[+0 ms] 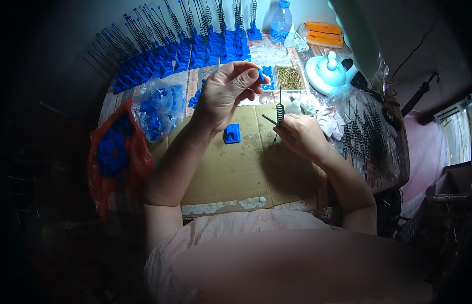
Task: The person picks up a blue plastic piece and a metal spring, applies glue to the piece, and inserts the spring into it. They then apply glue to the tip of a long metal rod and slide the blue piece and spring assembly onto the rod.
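Observation:
Raised above the table, my left hand (223, 96) is closed, with a small blue plastic piece (261, 75) pinched between thumb and fingertips. To its right, my right hand (299, 133) is closed round a black coil spring (280, 111) with long straight wire ends, held upright. A dark thin rod (268, 119) also sticks out leftward from that hand; its far end is hidden by the fingers. Between the forearms a blue plastic base (232, 134) lies on the cardboard sheet (210, 169). Behind the hands are a box of small blue pieces (267, 85) and a box of brass-coloured screws (290, 77).
Blue bases with upright springs (160, 63) line the far left. Nearer stand a clear bag (157, 109) and a red bag (114, 152) of blue parts. At right are a lamp base (327, 73), loose springs (360, 134), crumpled tissue (330, 121); a bottle (280, 23) stands behind.

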Demonstrator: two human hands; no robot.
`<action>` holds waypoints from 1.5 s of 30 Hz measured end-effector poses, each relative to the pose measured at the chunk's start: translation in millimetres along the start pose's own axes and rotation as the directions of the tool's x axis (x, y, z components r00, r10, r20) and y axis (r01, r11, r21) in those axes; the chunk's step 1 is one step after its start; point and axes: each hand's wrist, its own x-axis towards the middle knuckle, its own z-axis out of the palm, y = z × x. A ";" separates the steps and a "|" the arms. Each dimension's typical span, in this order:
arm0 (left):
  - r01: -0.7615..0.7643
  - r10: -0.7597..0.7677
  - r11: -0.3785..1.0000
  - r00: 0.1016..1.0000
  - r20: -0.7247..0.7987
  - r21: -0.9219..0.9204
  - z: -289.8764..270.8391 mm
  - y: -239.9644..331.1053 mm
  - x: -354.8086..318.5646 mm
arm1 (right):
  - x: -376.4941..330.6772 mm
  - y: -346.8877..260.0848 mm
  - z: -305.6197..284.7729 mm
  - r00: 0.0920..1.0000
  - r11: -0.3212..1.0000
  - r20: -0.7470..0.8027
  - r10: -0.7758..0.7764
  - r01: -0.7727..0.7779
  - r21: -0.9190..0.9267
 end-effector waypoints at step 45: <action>-0.185 0.181 0.981 0.982 0.062 0.062 18.2 1.3 -12.3 | 3.0 -5.1 0.7 1.000 1.000 -0.017 -0.014 0.014 -0.002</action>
